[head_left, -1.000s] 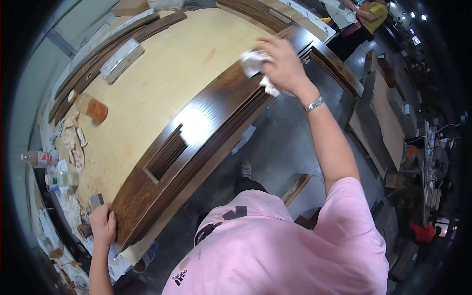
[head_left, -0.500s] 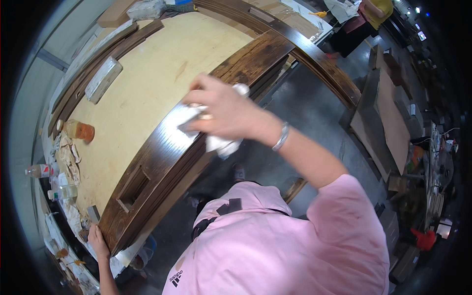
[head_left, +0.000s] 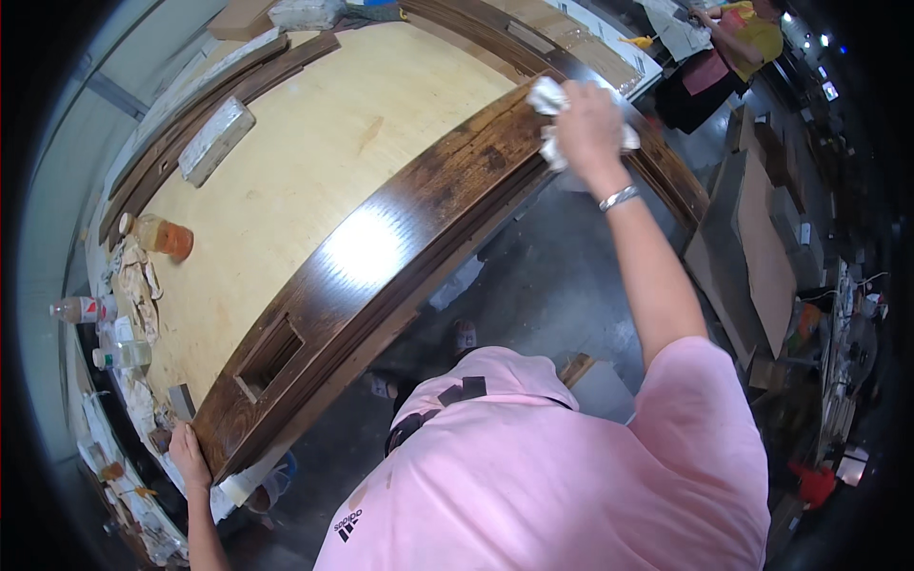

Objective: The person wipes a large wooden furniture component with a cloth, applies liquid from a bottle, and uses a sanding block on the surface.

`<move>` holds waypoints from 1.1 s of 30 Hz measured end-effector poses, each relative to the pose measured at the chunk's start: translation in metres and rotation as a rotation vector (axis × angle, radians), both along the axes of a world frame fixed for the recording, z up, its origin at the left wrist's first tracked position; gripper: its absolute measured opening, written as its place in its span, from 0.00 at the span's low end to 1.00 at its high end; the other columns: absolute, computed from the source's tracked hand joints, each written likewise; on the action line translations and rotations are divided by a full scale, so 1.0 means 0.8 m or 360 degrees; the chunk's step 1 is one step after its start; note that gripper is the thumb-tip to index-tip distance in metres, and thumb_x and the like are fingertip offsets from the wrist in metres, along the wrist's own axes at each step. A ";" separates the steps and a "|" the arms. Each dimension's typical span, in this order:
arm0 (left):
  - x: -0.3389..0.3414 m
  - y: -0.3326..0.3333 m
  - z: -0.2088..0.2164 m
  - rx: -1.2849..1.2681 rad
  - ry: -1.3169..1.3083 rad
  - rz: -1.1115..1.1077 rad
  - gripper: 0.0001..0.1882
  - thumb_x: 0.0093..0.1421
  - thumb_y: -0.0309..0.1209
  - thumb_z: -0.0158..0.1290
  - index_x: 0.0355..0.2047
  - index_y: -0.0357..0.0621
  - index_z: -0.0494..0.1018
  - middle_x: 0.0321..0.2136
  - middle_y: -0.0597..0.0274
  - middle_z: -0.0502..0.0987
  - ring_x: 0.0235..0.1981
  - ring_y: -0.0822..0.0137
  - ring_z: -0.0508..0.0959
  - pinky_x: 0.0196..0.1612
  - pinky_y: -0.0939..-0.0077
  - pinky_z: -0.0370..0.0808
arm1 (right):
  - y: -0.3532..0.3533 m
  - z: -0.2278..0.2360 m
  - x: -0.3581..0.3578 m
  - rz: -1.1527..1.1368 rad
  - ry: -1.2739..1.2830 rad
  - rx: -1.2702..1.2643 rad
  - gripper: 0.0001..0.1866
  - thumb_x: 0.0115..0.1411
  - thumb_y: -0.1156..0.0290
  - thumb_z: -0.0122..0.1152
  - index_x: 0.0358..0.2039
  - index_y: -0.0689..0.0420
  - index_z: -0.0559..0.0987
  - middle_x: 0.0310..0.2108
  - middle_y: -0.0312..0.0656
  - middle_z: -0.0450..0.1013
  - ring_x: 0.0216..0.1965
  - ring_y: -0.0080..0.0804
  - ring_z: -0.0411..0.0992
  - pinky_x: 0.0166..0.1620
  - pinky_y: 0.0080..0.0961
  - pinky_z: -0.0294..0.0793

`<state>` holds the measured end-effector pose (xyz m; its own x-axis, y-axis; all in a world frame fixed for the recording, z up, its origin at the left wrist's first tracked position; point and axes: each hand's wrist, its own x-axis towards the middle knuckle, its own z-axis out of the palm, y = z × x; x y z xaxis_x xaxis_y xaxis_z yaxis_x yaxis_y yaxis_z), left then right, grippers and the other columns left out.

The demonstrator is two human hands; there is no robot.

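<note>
A long, dark brown wooden frame (head_left: 419,205) lies diagonally over a pale board, with a rectangular slot cut near its left end. Its face is glossy in the middle and patchy toward the far right. My right hand (head_left: 588,128) is at the frame's far right end, closed around a crumpled white cloth (head_left: 549,97) pressed on the wood. At the near left end, my left hand (head_left: 190,459) grips the frame's end, its fingers partly hidden. Close to those fingers stands a small grey block (head_left: 181,402).
A pale board (head_left: 314,143) carries a wrapped block (head_left: 217,141) and a bottle of orange liquid (head_left: 157,236). Clear bottles (head_left: 122,355) stand at the left edge. Another dark wooden rail (head_left: 666,167) crosses beyond. A person in yellow (head_left: 752,38) stands at far right.
My right hand has slid the white cloth along the frame, from its middle to the far right end. My left hand stays at the near left end.
</note>
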<state>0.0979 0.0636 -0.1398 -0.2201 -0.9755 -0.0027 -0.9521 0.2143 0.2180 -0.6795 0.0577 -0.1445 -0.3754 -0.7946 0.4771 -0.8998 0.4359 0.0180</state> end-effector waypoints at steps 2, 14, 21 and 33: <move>0.003 0.000 -0.004 -0.0102 0.0031 -0.0017 0.21 0.72 0.40 0.38 0.32 0.33 0.68 0.28 0.39 0.69 0.33 0.40 0.71 0.39 0.56 0.67 | -0.003 0.002 -0.009 0.0179 -0.0059 -0.0435 0.11 0.48 0.72 0.63 0.34 0.57 0.77 0.35 0.48 0.73 0.40 0.48 0.71 0.45 0.44 0.70; -0.002 0.017 0.001 -0.0068 0.0128 0.0096 0.19 0.70 0.38 0.41 0.29 0.33 0.66 0.26 0.39 0.66 0.31 0.42 0.70 0.37 0.58 0.67 | -0.009 -0.008 0.065 0.0412 -0.0033 -0.0250 0.08 0.53 0.71 0.58 0.33 0.58 0.76 0.34 0.49 0.73 0.37 0.45 0.71 0.44 0.41 0.71; -0.020 0.007 0.007 -0.0036 0.0144 0.0081 0.18 0.70 0.36 0.41 0.32 0.32 0.69 0.27 0.40 0.69 0.32 0.41 0.70 0.37 0.58 0.67 | -0.027 0.044 0.007 0.0450 -0.0167 -0.0480 0.10 0.52 0.75 0.60 0.37 0.59 0.77 0.39 0.48 0.74 0.44 0.49 0.71 0.46 0.43 0.70; -0.009 0.011 0.005 -0.0109 0.0043 0.0070 0.16 0.69 0.36 0.44 0.33 0.33 0.71 0.30 0.38 0.71 0.35 0.40 0.73 0.39 0.55 0.68 | -0.013 -0.003 0.098 0.0708 -0.0049 -0.0204 0.09 0.50 0.74 0.57 0.34 0.57 0.77 0.33 0.46 0.71 0.37 0.46 0.67 0.42 0.43 0.68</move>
<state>0.0906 0.0724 -0.1357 -0.1761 -0.9819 0.0700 -0.9550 0.1876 0.2299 -0.6009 0.0473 -0.1471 -0.0270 -0.8169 0.5762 -0.9992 0.0045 -0.0404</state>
